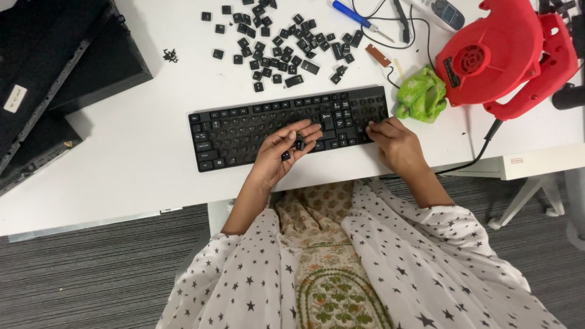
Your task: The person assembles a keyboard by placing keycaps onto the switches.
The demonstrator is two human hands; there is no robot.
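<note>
A black keyboard (pixel 244 125) lies on the white table (pixel 140 158), with many key slots bare. My left hand (pixel 283 149) is cupped palm-up over its lower middle and holds a few loose black keycaps (pixel 297 145) in the curled fingers. At the keyboard's right end my right hand (pixel 393 141) rests palm-down, its fingertips pressing on the lower right keys. Beyond the keyboard, a scatter of several removed keycaps (pixel 280 45) is spread over the table.
A red electric blower (pixel 499 55) with a black cord sits at the right, a crumpled green cloth (pixel 421 96) beside it. A blue-handled screwdriver (pixel 356 18) and cables lie at the back. Black cases (pixel 55 67) fill the left corner.
</note>
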